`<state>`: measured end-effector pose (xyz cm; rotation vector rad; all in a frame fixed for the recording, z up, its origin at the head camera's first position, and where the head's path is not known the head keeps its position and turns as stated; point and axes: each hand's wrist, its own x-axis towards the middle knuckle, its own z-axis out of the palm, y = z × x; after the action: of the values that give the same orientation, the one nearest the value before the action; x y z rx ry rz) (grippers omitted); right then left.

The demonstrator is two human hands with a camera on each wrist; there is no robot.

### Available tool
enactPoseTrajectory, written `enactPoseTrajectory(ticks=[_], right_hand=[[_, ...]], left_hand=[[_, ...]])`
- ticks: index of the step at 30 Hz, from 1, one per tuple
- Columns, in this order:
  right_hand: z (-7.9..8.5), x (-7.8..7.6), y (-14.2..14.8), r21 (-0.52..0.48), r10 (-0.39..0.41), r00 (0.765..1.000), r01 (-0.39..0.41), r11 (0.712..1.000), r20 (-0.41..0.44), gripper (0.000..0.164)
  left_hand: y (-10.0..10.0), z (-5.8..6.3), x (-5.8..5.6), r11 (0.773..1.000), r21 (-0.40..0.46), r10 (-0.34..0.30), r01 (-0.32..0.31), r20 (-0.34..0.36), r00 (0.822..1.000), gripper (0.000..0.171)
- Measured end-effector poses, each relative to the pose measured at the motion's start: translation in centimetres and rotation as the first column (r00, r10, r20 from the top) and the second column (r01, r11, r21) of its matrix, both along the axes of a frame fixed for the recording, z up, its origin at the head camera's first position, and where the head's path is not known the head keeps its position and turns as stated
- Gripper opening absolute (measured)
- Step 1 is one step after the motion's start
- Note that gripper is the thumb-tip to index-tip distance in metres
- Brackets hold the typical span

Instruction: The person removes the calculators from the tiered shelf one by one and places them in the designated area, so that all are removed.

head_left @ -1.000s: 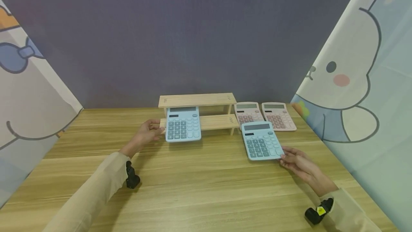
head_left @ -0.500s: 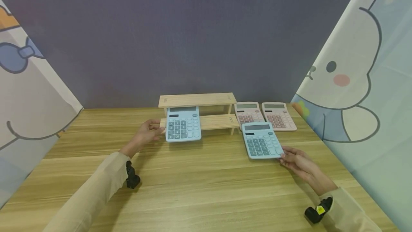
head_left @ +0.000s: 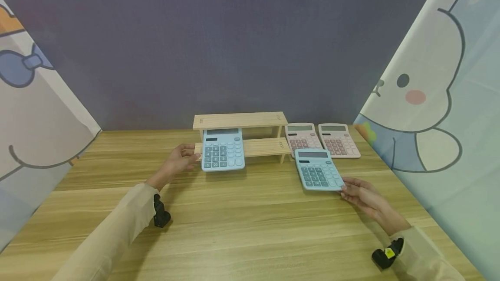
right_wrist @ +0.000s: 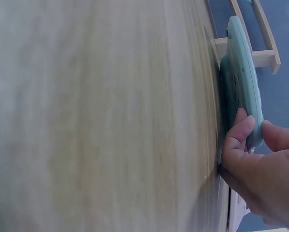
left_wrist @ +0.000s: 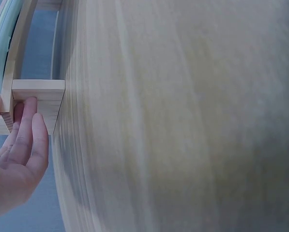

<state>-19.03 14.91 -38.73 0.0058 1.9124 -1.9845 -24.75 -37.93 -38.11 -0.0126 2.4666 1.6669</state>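
1. Toward the far right corner of the worktop [head_left: 242, 233], saw a light-blue calculator [head_left: 319, 169] pinched by the right hand [head_left: 367, 198], not yet on the wooden shelf [head_left: 240, 120].
2. On the shelf's lower board [head_left: 263, 147], found another blue calculator [head_left: 223, 151] already resting, overhanging the front edge.
3. At that board's left end, noted the left hand [head_left: 177, 164] gripping it.
4. Near the worktop's far edge, counted two pink calculators [head_left: 339, 141], unshelved; judged the blue pair half shelved, one left.

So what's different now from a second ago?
The blue calculator in the right hand tilted slightly, its near edge rising a little in the head view. Nothing was grabbed or let go. The left hand kept holding the wooden shelf; the other blue calculator and pink calculators stayed put.
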Motion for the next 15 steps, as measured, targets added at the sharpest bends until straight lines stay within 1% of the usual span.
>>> enactPoseTrajectory(ticks=[4,8,10,15], right_hand=[[0.06,-0.06,-0.12,0.026,-0.005,1.0,0.005,1.0,-0.008,0.062],[0.09,-0.15,-0.17,0.098,-0.001,1.0,0.004,0.995,-0.024,0.064],[0.12,-0.19,-0.21,0.151,0.003,0.999,0.002,0.989,-0.032,0.065],[0.28,-0.24,-0.43,0.277,0.032,0.998,-0.013,0.961,-0.062,0.063]], left_hand=[[-0.02,0.02,-0.04,1.0,0.001,-0.001,0.001,0.004,1.0,0.056],[-0.04,0.02,-0.03,1.0,0.005,-0.001,0.001,0.005,1.0,0.056],[-0.06,0.02,-0.03,1.0,0.006,0.0,0.0,0.004,1.0,0.056],[-0.08,-0.01,-0.07,1.0,0.007,0.002,-0.002,0.01,1.0,0.056]])
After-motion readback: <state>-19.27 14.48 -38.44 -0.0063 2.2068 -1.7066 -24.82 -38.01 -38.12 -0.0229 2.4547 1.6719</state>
